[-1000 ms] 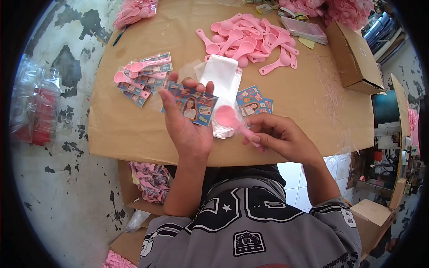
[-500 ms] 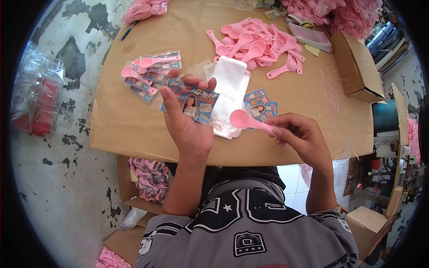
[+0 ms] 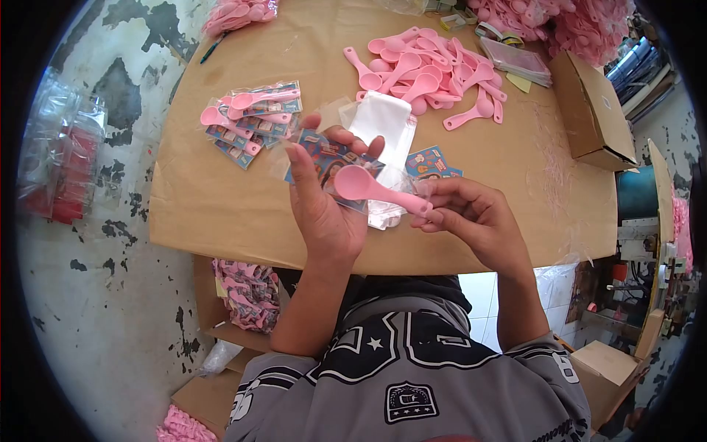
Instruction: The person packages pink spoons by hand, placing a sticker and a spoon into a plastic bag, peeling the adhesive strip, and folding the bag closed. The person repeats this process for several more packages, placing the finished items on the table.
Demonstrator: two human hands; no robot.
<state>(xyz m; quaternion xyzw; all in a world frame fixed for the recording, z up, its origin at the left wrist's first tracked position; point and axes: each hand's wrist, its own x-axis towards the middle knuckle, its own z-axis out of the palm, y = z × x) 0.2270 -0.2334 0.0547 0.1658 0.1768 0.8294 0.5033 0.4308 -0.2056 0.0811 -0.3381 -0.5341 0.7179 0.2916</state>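
Observation:
My left hand point(image 3: 324, 202) holds a blue printed card in a clear plastic bag point(image 3: 320, 156), thumb on one side and fingers behind. A pink measuring spoon point(image 3: 379, 193) is pinched by the end of its handle in my right hand point(image 3: 471, 217). Its bowl overlaps the card in this view, and clear film shows beside the handle at my right fingertips. Under my hands lies a stack of clear plastic bags point(image 3: 387, 121). Just beyond my right fingers are loose blue cards point(image 3: 433, 160), partly hidden.
Bagged spoons with cards point(image 3: 247, 118) lie at the left of the brown table point(image 3: 221, 214). Loose pink spoons point(image 3: 431, 70) are heaped at the back. A cardboard box point(image 3: 589, 110) stands at the right edge. Below the table, another box holds packed spoons point(image 3: 247, 295).
My right hand has moved the spoon left, so its bowl now overlaps the bagged card. My left hand has shifted slightly right with the card.

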